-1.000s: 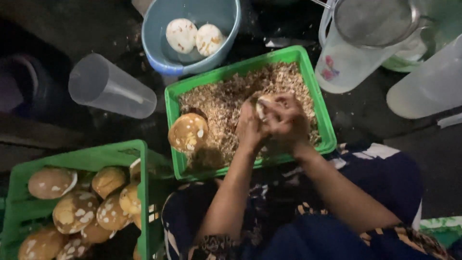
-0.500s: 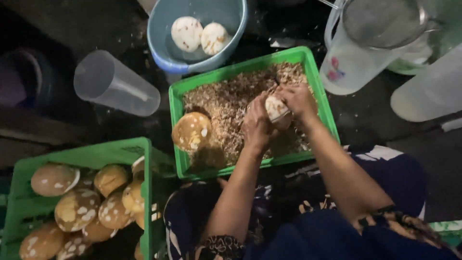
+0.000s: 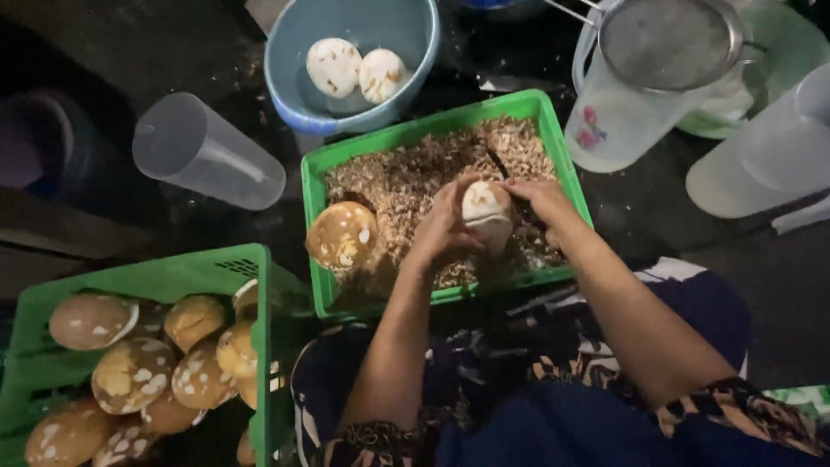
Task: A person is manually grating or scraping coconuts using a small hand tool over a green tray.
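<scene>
The ground is dark and wet-looking, crowded with tubs and crates seen from above. Over the middle crate (image 3: pixel 313 186), a green one with a floor of brown husk shavings, both hands meet on a pale, mostly peeled coconut (image 3: pixel 487 212). The left hand (image 3: pixel 443 227) cups it from the side with its fingers wrapped up over the top; the right hand (image 3: pixel 540 201) closes on it from the other side, fingertips pressed to the shell. The coconut is held just above the shavings, near the crate's centre.

Just beside the left hand, in the same crate's near-left corner, lies a brown coconut (image 3: pixel 342 235) with white patches, resting on the shavings. Beyond the crate stands a blue bowl (image 3: pixel 285 82) holding two white peeled coconuts (image 3: pixel 356 71). To the left of the bowl a clear plastic cup (image 3: pixel 206 151) lies on its side. At the upper right a plastic jug (image 3: pixel 618 125) carries a metal strainer (image 3: pixel 667 41) on its mouth, with another pale container (image 3: pixel 761 164) near it. At the lower left a second green crate (image 3: pixel 186 275) is heaped with brown, white-spotted coconuts. The person's patterned dark clothing fills the bottom edge.
</scene>
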